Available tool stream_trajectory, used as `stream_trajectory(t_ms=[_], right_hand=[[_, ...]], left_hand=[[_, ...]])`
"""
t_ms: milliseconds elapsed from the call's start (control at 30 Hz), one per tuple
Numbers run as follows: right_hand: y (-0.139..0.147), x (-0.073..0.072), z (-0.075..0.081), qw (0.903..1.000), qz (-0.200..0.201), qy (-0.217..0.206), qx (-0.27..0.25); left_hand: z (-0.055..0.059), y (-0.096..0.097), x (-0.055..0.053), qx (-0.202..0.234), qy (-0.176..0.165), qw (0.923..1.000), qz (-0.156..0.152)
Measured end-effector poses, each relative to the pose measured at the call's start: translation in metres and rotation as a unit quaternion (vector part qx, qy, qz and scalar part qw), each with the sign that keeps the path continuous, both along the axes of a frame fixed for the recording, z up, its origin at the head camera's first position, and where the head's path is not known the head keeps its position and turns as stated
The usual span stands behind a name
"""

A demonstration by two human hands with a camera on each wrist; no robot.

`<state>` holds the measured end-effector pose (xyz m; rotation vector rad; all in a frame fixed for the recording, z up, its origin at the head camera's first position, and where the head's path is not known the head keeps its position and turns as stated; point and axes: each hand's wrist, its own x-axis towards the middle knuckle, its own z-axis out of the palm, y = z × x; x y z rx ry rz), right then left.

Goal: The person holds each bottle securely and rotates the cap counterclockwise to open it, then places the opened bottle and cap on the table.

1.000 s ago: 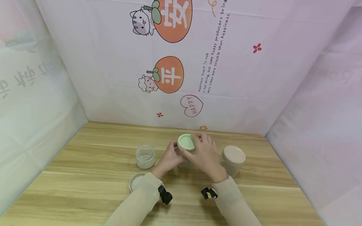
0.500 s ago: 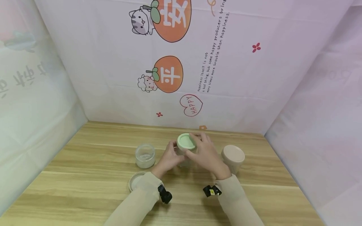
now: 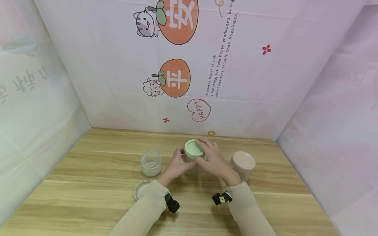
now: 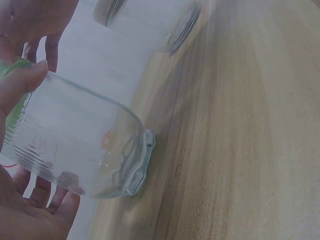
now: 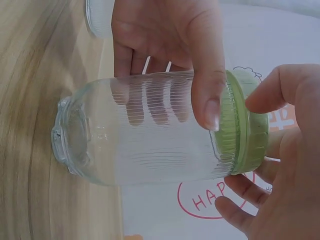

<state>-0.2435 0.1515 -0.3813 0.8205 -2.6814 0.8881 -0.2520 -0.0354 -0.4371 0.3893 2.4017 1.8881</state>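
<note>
Clear jar (image 5: pixel 160 157), long axis upright: your left hand (image 3: pixel 177 165), fingers curled round its body; your right hand (image 3: pixel 214 161), higher, fingers curled round the green lid (image 3: pixel 193 148).

Held left arm (image 3: pixel 144 209) and right arm (image 3: pixel 251 209) outstretched, slanted inward. Set left wrist (image 3: pixel 165 179) and right wrist (image 3: pixel 234 177) well apart, nearly level. Gripped with left hand (image 3: pixel 178 164), with left fingers (image 4: pixel 67 207) curled, left thumb (image 5: pixel 207 95) laid opposite. Gripped with right hand (image 3: pixel 214 160) from opposite side, slightly higher, with right thumb (image 5: pixel 275 92) and right fingers (image 5: pixel 237 214) bent, parted. Held both hands close together, facing each other.
</note>
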Motion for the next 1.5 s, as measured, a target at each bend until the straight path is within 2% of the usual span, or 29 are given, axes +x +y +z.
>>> stream_trajectory(t_ms=[300, 400, 633, 900, 1200, 1400, 1500], right_hand=[[-0.003, 0.007, 0.004, 1.0000, -0.002, 0.001, -0.003], [-0.006, 0.009, 0.004, 0.9997, -0.022, 0.011, -0.003], [-0.014, 0.011, 0.003, 0.9923, -0.104, 0.059, 0.033], [-0.017, 0.014, 0.004, 0.9848, -0.135, 0.096, 0.052], [-0.017, 0.014, 0.001, 0.9829, -0.140, 0.098, 0.069], [-0.016, 0.013, 0.000, 0.9839, -0.127, 0.110, 0.062], [-0.015, 0.013, 0.000, 0.9853, -0.122, 0.101, 0.063]], left_hand=[[-0.001, 0.001, 0.000, 0.012, 0.007, 0.9999, -0.004], [-0.001, 0.000, 0.000, 0.020, 0.010, 0.9997, -0.013], [0.000, -0.001, 0.002, 0.023, 0.006, 0.9996, -0.018], [-0.001, -0.001, 0.002, 0.028, 0.008, 0.9994, -0.018], [-0.004, 0.000, 0.000, 0.028, 0.010, 0.9994, -0.019], [-0.004, 0.000, -0.001, 0.023, 0.006, 0.9996, -0.017], [-0.003, 0.000, -0.001, 0.018, 0.004, 0.9997, -0.017]])
